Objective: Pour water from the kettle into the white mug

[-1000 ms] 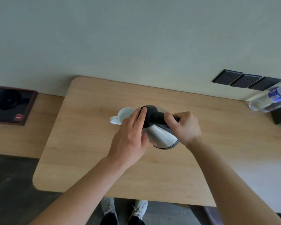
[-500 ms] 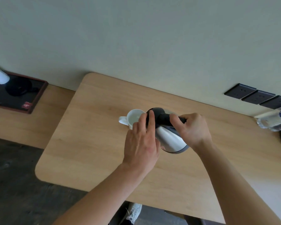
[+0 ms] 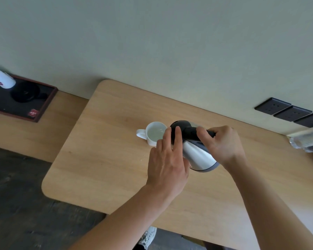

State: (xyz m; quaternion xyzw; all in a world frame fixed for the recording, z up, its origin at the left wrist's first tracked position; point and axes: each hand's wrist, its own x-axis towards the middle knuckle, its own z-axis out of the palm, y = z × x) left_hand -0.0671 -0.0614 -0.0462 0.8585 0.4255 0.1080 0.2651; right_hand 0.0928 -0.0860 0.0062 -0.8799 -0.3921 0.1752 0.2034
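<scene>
A steel kettle [image 3: 197, 156] with a black lid and handle is tilted toward a white mug [image 3: 153, 134] on the wooden table [image 3: 107, 159]. The mug stands upright, its handle to the left, and holds clear water. My right hand [image 3: 222, 143] is wrapped around the kettle's black handle. My left hand [image 3: 167, 163] rests against the kettle's left side, two fingertips pressed flat on the black lid. The spout is hidden behind my left fingers, right at the mug's rim.
A dark tray [image 3: 20, 101] with a black kettle base and a white cup lies on the lower counter at the left. Black wall sockets [image 3: 293, 112] and water bottles [image 3: 307, 143] are at the right. The table's front edge is near my shoes.
The camera view has shifted, so everything sits further right and lower in the frame. More of the mug's water-filled inside shows. Both hands keep their hold on the tilted kettle.
</scene>
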